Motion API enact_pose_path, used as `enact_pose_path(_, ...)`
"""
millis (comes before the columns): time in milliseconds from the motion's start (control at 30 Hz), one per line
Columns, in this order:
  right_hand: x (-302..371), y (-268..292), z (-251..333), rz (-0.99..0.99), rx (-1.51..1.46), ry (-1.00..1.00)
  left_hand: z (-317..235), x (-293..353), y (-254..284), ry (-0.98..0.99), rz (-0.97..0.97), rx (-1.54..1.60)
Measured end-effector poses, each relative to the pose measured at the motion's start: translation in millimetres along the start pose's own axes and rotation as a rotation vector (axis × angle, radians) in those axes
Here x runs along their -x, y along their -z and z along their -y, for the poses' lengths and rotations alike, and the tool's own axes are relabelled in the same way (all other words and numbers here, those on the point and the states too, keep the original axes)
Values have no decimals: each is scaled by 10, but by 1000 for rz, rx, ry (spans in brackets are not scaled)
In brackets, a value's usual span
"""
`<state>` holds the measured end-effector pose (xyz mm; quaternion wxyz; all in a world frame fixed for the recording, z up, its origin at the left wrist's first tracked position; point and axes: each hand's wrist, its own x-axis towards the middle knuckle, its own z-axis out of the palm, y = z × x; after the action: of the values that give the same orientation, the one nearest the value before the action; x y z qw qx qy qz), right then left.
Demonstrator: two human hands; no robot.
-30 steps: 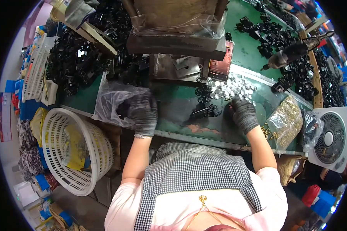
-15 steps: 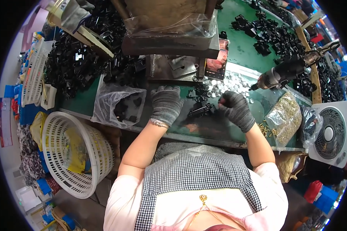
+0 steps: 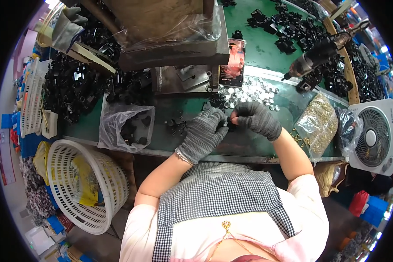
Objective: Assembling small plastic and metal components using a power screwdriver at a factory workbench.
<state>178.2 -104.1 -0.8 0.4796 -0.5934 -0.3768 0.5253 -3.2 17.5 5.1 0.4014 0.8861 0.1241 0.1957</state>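
In front of my chest, my two hands meet over the green worktop, both in grey knitted gloves. My left hand is closed, thumb against fingers, around a small black part that is mostly hidden. From the right, my right hand pinches at the same spot with bare fingertips; whatever lies between them is too covered to make out. Just beyond the hands are round silvery caps in a loose pile. Several tiny black pieces lie left of my left hand.
A power screwdriver hangs at right above the bench. A bag of brass-coloured screws and a white fan stand right. Ahead are a heavy metal block and a phone. Black parts, a clear bag and a white basket are left.
My left hand has moved right from beside the metal block and joined my right hand, closing on the black part. Tiny pieces it covered now show. The whole view has shifted slightly.
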Motion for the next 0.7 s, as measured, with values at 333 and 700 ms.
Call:
enact_pose_path(333,-14,-9,275,-416,2,378,-101,47,-96,38,-63,-137)
enact_pose_path(700,-256,1224,830,-647,-3,650,-31,-353,-558,-268,-132,-110)
